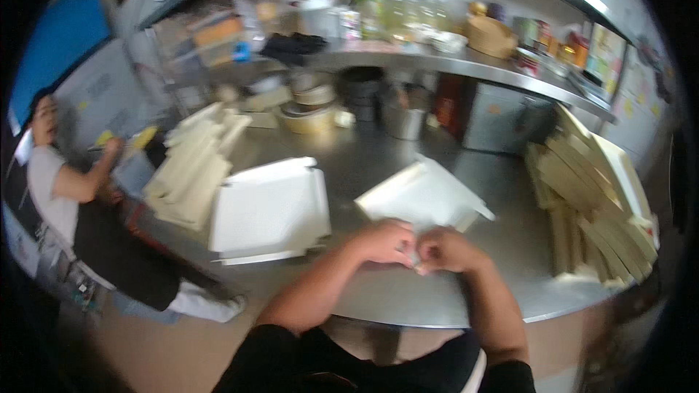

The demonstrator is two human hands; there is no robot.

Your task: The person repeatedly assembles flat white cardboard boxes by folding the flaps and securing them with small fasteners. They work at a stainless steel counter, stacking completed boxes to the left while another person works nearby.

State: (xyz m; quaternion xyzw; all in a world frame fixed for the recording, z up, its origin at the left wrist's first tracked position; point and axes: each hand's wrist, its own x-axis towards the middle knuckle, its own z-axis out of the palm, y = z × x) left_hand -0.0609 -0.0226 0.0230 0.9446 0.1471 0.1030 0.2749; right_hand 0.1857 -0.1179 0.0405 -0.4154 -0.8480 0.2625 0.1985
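In front of me on the steel table (378, 298), a white cardboard box tray (429, 193) lies turned with one corner toward me. Its far sides stand partly raised. My left hand (389, 240) and my right hand (445, 249) meet at that near corner, fingers closed on the cardboard. The folds between my fingers are blurred and partly hidden by the hands. To the left rests another white cardboard tray (271, 207), its low edges folded up, touched by neither hand.
Stacked cardboard pieces stand at the left (193, 167) and right (593, 204) of the table. Behind are round pans (309, 113), a metal container (403, 113) and a grey metal box (502, 118). A shelf (437, 62) holds bottles and jars. Another person (95, 204) stands at left.
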